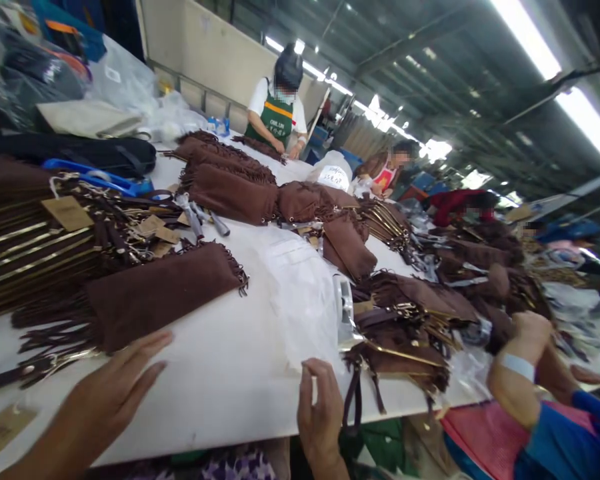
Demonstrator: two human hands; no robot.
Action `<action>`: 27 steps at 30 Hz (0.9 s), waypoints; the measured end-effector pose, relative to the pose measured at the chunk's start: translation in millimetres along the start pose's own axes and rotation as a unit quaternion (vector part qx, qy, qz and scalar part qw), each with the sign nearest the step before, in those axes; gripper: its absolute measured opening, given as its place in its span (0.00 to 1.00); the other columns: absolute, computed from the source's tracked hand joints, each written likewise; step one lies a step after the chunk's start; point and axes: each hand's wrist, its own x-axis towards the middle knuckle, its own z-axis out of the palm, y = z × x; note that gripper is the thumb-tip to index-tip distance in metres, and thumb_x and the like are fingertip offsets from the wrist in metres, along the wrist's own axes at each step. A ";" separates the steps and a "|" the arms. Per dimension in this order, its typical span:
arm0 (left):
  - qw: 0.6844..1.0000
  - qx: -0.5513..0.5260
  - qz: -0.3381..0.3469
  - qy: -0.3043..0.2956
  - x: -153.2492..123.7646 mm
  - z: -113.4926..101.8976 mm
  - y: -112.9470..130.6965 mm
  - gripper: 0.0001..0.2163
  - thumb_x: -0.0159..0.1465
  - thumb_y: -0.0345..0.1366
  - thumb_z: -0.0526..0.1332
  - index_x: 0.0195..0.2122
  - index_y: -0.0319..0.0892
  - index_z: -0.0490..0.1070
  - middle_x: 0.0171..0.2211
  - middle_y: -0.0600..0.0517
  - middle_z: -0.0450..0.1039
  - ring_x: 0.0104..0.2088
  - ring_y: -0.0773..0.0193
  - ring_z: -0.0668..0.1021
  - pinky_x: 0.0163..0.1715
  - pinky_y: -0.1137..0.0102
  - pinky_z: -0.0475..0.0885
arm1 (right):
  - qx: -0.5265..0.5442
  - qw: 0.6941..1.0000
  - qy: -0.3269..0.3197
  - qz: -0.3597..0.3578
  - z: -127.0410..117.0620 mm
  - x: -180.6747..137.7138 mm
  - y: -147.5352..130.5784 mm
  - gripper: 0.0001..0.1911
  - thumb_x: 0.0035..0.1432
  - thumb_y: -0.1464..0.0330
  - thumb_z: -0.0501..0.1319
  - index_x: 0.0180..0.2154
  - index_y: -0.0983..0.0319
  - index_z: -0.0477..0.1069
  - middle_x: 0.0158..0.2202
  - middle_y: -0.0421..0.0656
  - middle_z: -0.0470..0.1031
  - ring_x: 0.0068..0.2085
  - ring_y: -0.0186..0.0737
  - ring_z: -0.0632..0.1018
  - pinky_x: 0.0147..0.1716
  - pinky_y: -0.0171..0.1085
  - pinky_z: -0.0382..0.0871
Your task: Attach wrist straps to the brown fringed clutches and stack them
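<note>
My left hand point(113, 390) is open, fingers stretched out. Its fingertips lie at the lower edge of a dark brown bag point(165, 290) with fringed ends, which rests flat on the white table point(215, 380). Near that wrist are a dark strap with a metal clasp point(35, 370) and a tan paper tag point(5, 430). My right hand point(321, 410) is at the table's front edge, its fingers loosely bent and a little apart. Those fingertips are by the lower edge of a clear plastic bag point(300, 293); I cannot tell whether they touch it. Nothing shows between them.
Brown bags with gold zips point(25, 250) are stacked at the left. More brown bags point(410, 300) and a tape dispenser point(345, 303) lie right of the plastic. A person in a green apron point(277, 117) works across the table. Another person's arm point(517, 373) reaches in at right.
</note>
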 end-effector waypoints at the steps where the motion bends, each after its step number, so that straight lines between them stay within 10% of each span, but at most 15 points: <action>1: 1.000 -0.011 0.014 -0.001 20.1 10.0 36.1 0.23 0.68 0.39 0.51 0.64 0.59 0.53 0.64 0.57 0.60 0.61 0.54 0.67 0.62 0.55 0.63 | -0.026 0.999 -0.007 0.017 -4.8 2.7 13.5 0.11 0.66 0.72 0.51 0.45 0.59 0.69 0.43 0.49 0.73 0.48 0.45 0.74 0.49 0.44 0.71; 5: 0.988 -0.046 0.148 -0.013 109.9 64.0 159.8 0.21 0.68 0.35 0.52 0.63 0.46 0.58 0.66 0.47 0.55 0.65 0.54 0.61 0.65 0.58 0.57 | -0.082 0.992 -0.099 0.008 -5.9 28.3 48.5 0.19 0.64 0.75 0.46 0.51 0.61 0.69 0.47 0.50 0.73 0.53 0.46 0.73 0.54 0.48 0.68; 9: 0.989 -0.006 0.144 -0.025 179.8 120.9 214.1 0.32 0.62 0.35 0.63 0.65 0.37 0.52 0.66 0.37 0.52 0.65 0.48 0.58 0.63 0.55 0.57 | -0.044 0.992 -0.120 0.008 -12.3 50.2 67.0 0.24 0.64 0.75 0.45 0.59 0.63 0.64 0.55 0.51 0.71 0.57 0.44 0.71 0.57 0.47 0.66; 13: 0.994 0.024 0.064 -0.088 203.1 154.2 226.3 0.37 0.60 0.38 0.66 0.65 0.35 0.49 0.60 0.32 0.60 0.59 0.43 0.67 0.55 0.53 0.63 | 0.054 0.994 -0.078 0.059 -28.2 56.4 90.5 0.26 0.66 0.69 0.48 0.64 0.61 0.57 0.62 0.48 0.65 0.62 0.44 0.67 0.62 0.48 0.59; 17: 0.996 0.007 0.045 -0.081 179.5 171.7 233.8 0.54 0.49 0.56 0.71 0.67 0.34 0.42 0.67 0.28 0.45 0.64 0.35 0.57 0.59 0.45 0.55 | 0.131 0.985 -0.053 0.101 -35.1 55.5 107.8 0.25 0.66 0.66 0.49 0.63 0.62 0.58 0.64 0.48 0.62 0.64 0.43 0.63 0.64 0.48 0.55; 23: 0.988 0.012 0.049 -0.144 151.4 172.5 204.6 0.05 0.60 0.33 0.65 0.35 0.39 0.72 0.43 0.40 0.73 0.47 0.48 0.73 0.46 0.59 0.67 | 0.077 0.993 -0.033 0.086 -33.9 47.5 114.3 0.16 0.65 0.67 0.48 0.52 0.63 0.65 0.51 0.53 0.70 0.53 0.47 0.72 0.54 0.50 0.67; 27: 0.989 -0.133 -0.041 -0.040 151.1 149.3 177.3 0.10 0.67 0.38 0.54 0.29 0.42 0.66 0.30 0.51 0.70 0.33 0.61 0.73 0.33 0.70 0.67 | -0.006 0.996 -0.073 0.059 -32.8 39.4 115.4 0.13 0.64 0.69 0.50 0.44 0.61 0.70 0.44 0.52 0.72 0.50 0.49 0.72 0.51 0.49 0.67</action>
